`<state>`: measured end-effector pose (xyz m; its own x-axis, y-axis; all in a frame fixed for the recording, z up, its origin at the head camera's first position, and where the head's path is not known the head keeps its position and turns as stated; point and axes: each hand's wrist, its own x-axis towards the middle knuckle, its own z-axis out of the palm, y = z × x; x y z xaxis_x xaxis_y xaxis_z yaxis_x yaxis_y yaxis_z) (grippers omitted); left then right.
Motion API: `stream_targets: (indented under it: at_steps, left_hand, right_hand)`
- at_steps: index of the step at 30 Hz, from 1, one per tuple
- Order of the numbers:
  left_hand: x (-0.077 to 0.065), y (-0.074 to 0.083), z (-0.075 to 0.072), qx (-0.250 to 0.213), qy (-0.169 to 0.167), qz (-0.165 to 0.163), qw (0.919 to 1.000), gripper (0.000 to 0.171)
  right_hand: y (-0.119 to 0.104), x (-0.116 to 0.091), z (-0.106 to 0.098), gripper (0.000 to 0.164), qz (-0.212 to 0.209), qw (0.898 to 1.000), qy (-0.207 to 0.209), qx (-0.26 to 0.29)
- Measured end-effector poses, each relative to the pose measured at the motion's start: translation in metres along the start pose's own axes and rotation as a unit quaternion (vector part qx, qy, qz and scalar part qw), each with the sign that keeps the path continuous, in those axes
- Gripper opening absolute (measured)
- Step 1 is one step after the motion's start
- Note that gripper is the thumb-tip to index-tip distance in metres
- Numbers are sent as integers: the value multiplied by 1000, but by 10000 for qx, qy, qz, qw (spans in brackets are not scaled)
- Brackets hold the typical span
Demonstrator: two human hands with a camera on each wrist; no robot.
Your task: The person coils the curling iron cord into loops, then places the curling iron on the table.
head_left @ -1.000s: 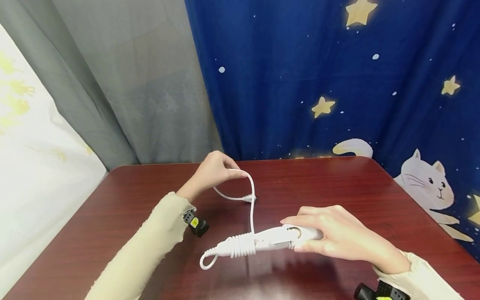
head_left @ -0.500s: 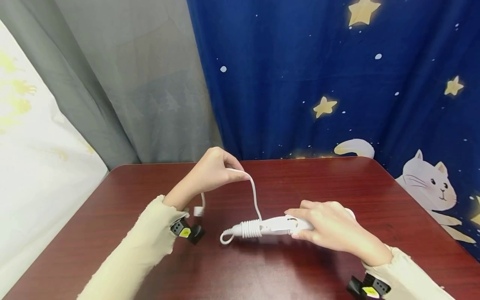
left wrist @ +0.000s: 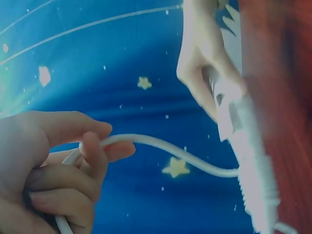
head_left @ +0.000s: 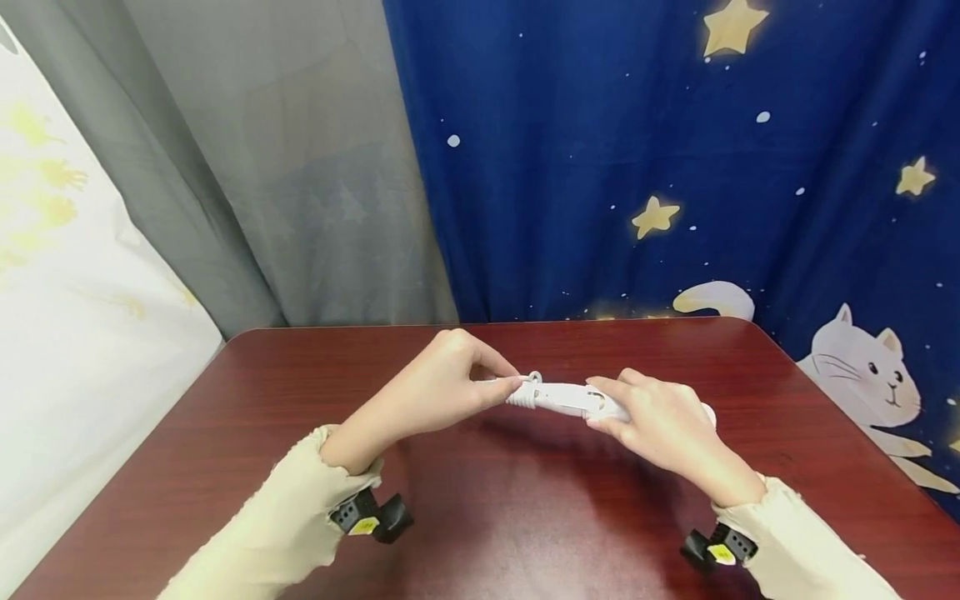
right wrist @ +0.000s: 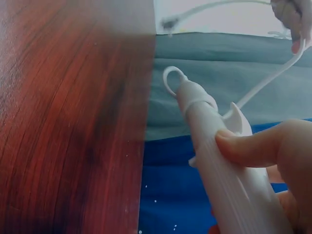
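Gripping the white appliance (head_left: pixel 562 399) between thumb and fingers, the right hand (head_left: pixel 663 425) holds it above the dark red table (head_left: pixel 225 425), its corded end toward the left hand (head_left: pixel 442 387). That left hand pinches the white cord (left wrist: pixel 156 142), which curves from there to the turns wound round the appliance. Past that hand the cord's far end (right wrist: pixel 170 23) shows blurred; a grey curtain (head_left: pixel 300 167) and a starry blue curtain (head_left: pixel 562 183) hang behind the table

Smooth plastic device (head_left: pixel 561 399), glossy wood-grain table (head_left: pixel 495 517)
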<state>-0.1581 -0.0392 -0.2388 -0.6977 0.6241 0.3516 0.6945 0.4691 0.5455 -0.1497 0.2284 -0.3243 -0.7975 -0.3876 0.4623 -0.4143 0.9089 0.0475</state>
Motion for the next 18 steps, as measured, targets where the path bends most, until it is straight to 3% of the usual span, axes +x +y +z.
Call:
stream_targets:
  at_steps: [9, 18]
  left_hand:
    - [-10, 9, 16, -39, 41, 345, 9994, 13]
    - [-21, 6, 33, -399, 353, 417, 9977, 17]
  right_hand:
    - [6, 4, -1, 47, 508, 9969, 601, 68]
    - [11, 9, -21, 45, 846, 9875, 1321, 172]
